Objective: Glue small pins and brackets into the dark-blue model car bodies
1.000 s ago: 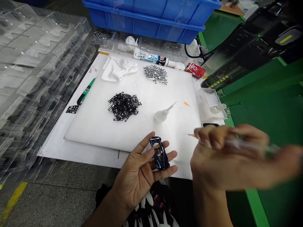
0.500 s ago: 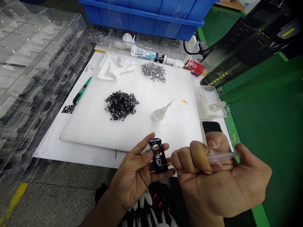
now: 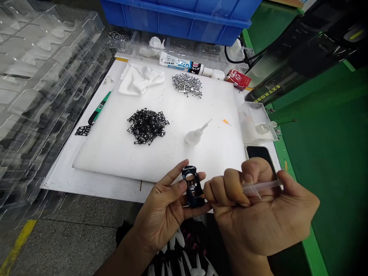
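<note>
The left hand [image 3: 161, 209] held a dark-blue car-shaped shell [image 3: 197, 188], long axis forward. Just rightward, the right hand [image 3: 258, 218] clasped a translucent syringe [image 3: 268, 186].

Soft, even light brightens the white foam pad [image 3: 175, 115] mid-frame, while the far right edge sinks into near-black. Small glints mark the glossy dark shell [image 3: 193, 200] at lower centre. Clear trays [image 3: 43, 80] at left look smeared and stretched.

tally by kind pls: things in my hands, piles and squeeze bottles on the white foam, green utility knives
Toy car body: 1
Syringe: 1
Piles of small parts: 2
Squeeze bottle: 1
Green utility knife: 1
Total: 6
</note>
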Tool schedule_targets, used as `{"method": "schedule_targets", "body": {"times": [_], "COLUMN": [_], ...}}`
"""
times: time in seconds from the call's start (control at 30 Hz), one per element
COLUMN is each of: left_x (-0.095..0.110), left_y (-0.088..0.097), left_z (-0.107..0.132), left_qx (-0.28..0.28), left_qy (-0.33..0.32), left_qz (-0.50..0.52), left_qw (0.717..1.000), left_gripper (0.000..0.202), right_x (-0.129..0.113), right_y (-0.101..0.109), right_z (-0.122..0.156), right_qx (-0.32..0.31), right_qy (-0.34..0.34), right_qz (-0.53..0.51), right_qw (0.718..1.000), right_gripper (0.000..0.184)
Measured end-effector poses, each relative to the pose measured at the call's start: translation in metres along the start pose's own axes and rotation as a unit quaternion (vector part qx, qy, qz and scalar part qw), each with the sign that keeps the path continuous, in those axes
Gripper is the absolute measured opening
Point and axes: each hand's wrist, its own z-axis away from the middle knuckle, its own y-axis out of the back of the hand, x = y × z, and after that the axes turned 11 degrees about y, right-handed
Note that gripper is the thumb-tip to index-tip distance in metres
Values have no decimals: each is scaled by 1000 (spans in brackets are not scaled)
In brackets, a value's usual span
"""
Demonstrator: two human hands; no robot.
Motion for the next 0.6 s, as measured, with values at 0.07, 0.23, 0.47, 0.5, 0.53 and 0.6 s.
{"method": "schedule_targets", "body": {"times": [0.07,0.23,0.47,0.5,0.53,0.6], "left_x": [0,1,1,1,1,1], "left_y": [0,0,-1,-1,-1,-1], "left_z": [0,-2,0,0,0,0], "left_qx": [0,3,6,7,8,6], "left_qy": [0,4,1,2,3,4], "left_qz": [-2,-1,2,3,4,5], "left_qw": [1000,1000,1000,1000,1000,1000], "left_gripper": [48,49,49,48,48,48], "right_x": [0,0,0,0,-1,-2], "right_y": [1,1,-3,-4,-4,-3], "right_z": [0,-1,-1,-1,-2,-2], "right_qx": [-1,11,14,14,15,11], "right_qy": [2,3,11,12,13,12], "right_qz": [-2,-3,-2,-1,0,0], "right_qw": [1000,1000,1000,1000,1000,1000], "right_gripper": [43,43,42,43,43,44]}}
